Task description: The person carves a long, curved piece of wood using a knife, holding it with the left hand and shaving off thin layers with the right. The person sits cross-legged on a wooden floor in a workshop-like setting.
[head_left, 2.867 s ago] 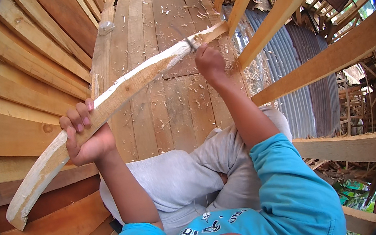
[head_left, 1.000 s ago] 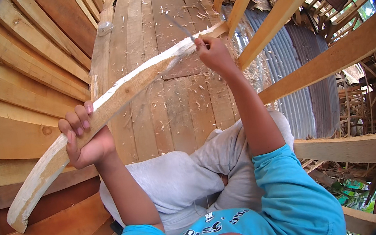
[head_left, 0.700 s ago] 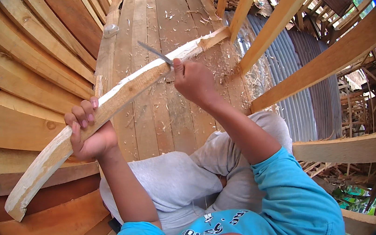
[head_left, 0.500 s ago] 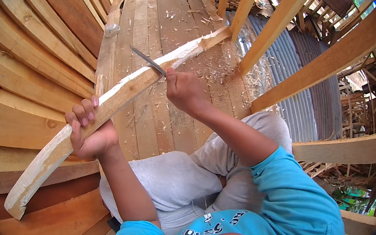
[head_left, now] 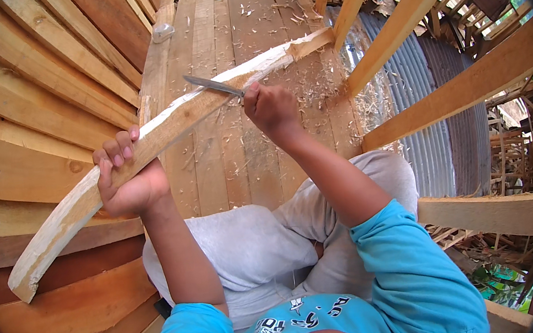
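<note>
I hold a long, curved piece of wood (head_left: 162,129) slanted across in front of me, its lower end down at my left and its upper end resting far out on the plank floor (head_left: 247,9) ahead. My left hand (head_left: 127,177) is wrapped around the wood a little below its middle, fingers curled over the top edge and thumb underneath, gripping it tight. My right hand (head_left: 270,107) is closed in a fist around the handle of a knife (head_left: 213,86), just beside the wood and farther up it than my left hand. The blade points to my left and lies against the pale, freshly cut face of the wood, between my two hands. The upper stretch of the wood shows whitish bare surface, while the lower part near my left hand is smoother and tan.

Wood shavings (head_left: 313,87) are scattered on the planks around the far end of the piece. My knees in grey trousers (head_left: 250,248) sit under my arms. Stacked boards (head_left: 27,116) rise on my left, and sloping beams (head_left: 462,82) cross on my right.
</note>
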